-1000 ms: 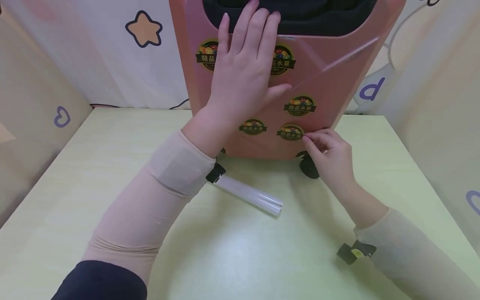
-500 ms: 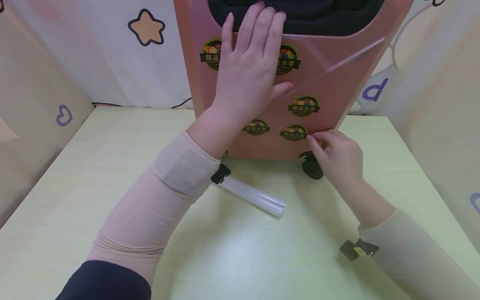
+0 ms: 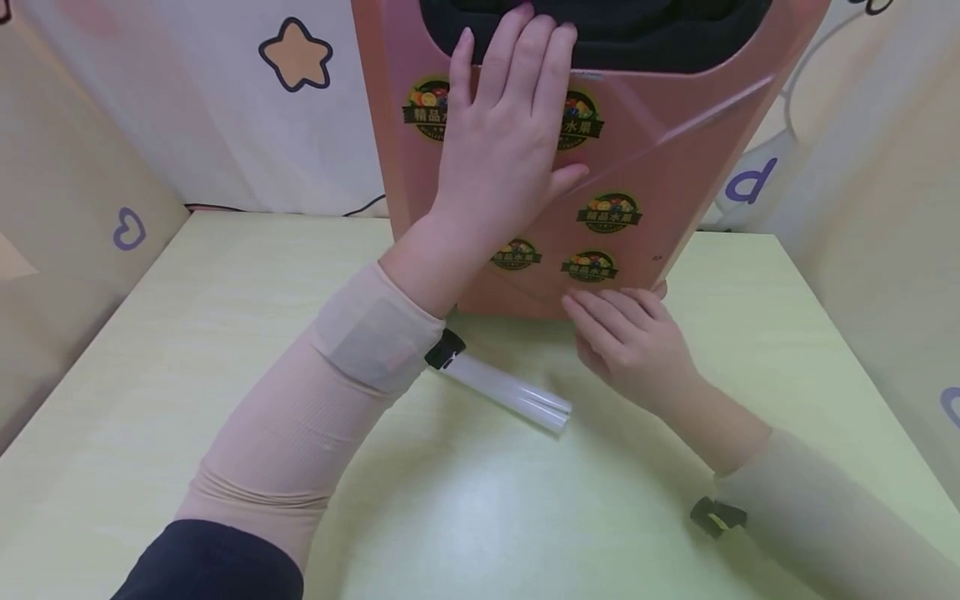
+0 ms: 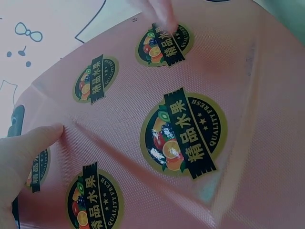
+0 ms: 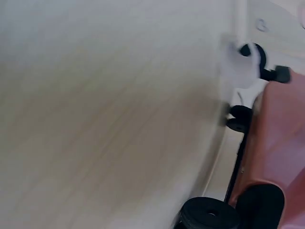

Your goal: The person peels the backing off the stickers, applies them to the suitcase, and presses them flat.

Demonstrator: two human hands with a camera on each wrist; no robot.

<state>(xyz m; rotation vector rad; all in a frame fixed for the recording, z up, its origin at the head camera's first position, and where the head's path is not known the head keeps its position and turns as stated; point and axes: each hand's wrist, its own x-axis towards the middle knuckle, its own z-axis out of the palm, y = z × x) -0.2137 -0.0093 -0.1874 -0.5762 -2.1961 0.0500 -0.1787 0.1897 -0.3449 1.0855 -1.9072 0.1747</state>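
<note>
A pink hard-shell suitcase [image 3: 660, 175] stands on the table with several round fruit stickers on its face. My left hand [image 3: 502, 137] lies flat against it, fingers extended up onto the black recessed panel [image 3: 652, 37] and partly covering two upper stickers. My right hand [image 3: 637, 346] is at the bottom, fingers nearly straight, their tips just under the lower right sticker [image 3: 590, 267]. In the left wrist view, fingertips overlap the edge of that sticker [image 4: 151, 51]; a larger sticker [image 4: 183, 133] sits smooth on the shell. Black wheels [image 5: 209, 212] show in the right wrist view.
A shiny whitish tube [image 3: 510, 392] lies on the pale table [image 3: 465, 517] in front of the suitcase. Patterned cloth walls [image 3: 202, 117] enclose the back and sides. A dark cable [image 3: 363, 207] runs along the rear table edge.
My right hand has let go of the lower right sticker's edge and moved down and left, its fingers straightening below it. My left hand stays pressed on the suitcase.
</note>
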